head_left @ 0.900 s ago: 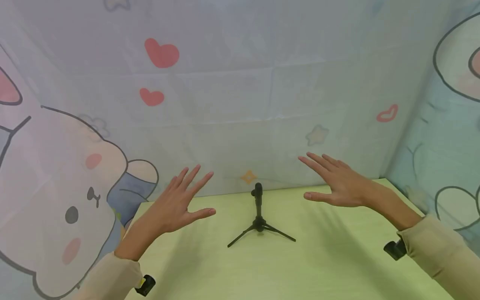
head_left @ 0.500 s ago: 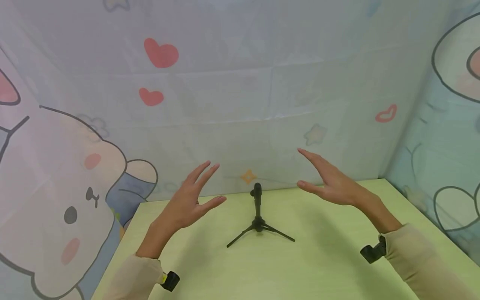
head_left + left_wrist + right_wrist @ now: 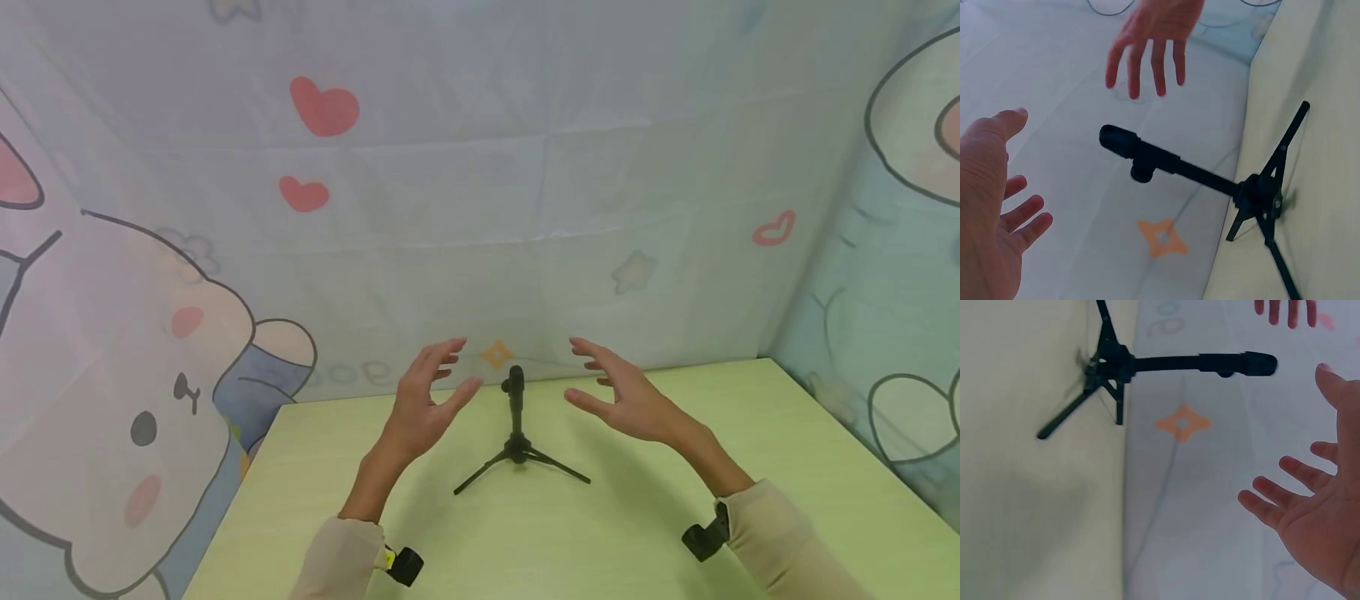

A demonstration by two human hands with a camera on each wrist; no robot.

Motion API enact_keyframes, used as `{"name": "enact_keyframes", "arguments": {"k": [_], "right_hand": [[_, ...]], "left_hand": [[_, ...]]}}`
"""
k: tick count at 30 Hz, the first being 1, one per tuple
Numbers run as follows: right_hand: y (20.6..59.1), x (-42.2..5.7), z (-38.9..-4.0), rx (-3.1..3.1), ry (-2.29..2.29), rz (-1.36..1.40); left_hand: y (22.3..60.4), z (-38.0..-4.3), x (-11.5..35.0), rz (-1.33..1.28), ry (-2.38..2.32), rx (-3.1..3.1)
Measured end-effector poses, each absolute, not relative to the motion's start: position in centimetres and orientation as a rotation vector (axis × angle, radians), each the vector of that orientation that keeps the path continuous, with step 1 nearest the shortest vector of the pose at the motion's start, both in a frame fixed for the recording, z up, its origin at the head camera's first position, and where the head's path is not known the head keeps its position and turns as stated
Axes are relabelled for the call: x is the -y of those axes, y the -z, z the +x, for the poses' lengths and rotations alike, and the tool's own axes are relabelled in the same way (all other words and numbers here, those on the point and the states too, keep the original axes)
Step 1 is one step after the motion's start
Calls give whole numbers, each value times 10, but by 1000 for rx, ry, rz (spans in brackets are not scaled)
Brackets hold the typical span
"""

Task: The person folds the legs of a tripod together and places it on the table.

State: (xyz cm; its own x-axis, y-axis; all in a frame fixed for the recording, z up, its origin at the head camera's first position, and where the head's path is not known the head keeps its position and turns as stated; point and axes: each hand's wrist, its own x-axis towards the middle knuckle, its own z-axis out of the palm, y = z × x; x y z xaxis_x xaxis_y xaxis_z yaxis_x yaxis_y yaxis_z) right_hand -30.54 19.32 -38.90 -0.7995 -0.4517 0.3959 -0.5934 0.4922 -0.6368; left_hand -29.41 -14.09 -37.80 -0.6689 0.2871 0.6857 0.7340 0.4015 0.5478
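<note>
A small black tripod (image 3: 517,446) stands upright on the pale green table, its legs spread and a short post rising from the hub. A side knob (image 3: 1142,172) sticks out just below the post's top end. To the left of the post, my left hand (image 3: 420,412) hovers in the air, fingers bent loosely and holding nothing. My right hand (image 3: 630,400) mirrors it on the other side, also with relaxed fingers and nothing in them. Both palms face the tripod, with a gap between each hand and the post in the head view.
The table (image 3: 525,550) meets a printed cloth backdrop (image 3: 465,200) along its far edge. Another cloth side (image 3: 892,308) rises along the right. Small black wrist cameras (image 3: 405,567) sit at the sleeves.
Both hands have moved inward toward the tripod from either side, and their spread fingers have bent somewhat. The tripod has stayed where it was.
</note>
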Motion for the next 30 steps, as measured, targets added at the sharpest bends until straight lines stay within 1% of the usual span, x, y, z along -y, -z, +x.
{"name": "enact_keyframes", "arguments": {"k": [13, 30], "right_hand": [[443, -171, -310, 2615, -1386, 913], [489, -156, -311, 2660, -1354, 1079]], "left_hand": [[416, -309, 111, -841, 1437, 2137], [432, -325, 83, -842, 1530, 2160]]}}
